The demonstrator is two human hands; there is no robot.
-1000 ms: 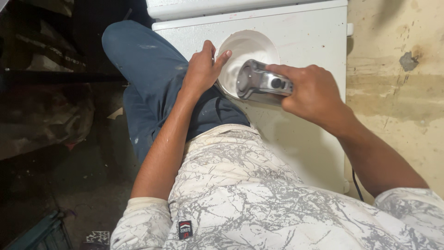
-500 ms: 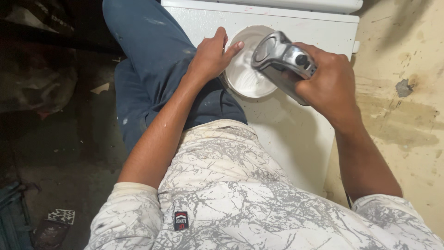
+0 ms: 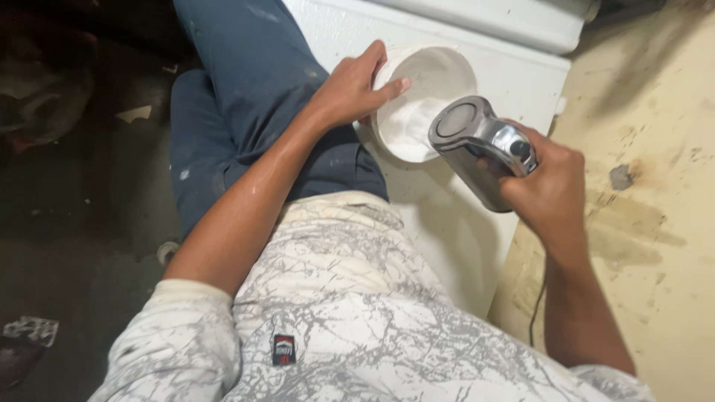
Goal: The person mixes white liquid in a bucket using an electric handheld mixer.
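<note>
Seen from above, my left hand point(image 3: 356, 91) rests on the near rim of a round white bowl-shaped fitting point(image 3: 421, 100), fingers spread along its edge and the index finger reaching over into the hollow; the hand is open and braced against it rather than wrapped around it. The fitting sits at the edge of a white painted panel point(image 3: 454, 231) that runs away from me, with a paler white bar point(image 3: 514, 18) lying across its far end.

My right hand point(image 3: 551, 190) is closed tight around a silver-grey handheld power tool point(image 3: 480, 145), its flat round end facing up towards me and its body just over the right rim of the fitting; whether it touches the rim I cannot tell. A thin dark cord point(image 3: 535, 313) hangs down beside my right forearm.

My knee in blue jeans point(image 3: 253, 82), flecked with pale spots, sits to the left of the panel. To the right lies a tan, stained board surface point(image 3: 655, 223). The floor on the left point(image 3: 74, 186) is dark and cluttered, its details too dim to make out.
</note>
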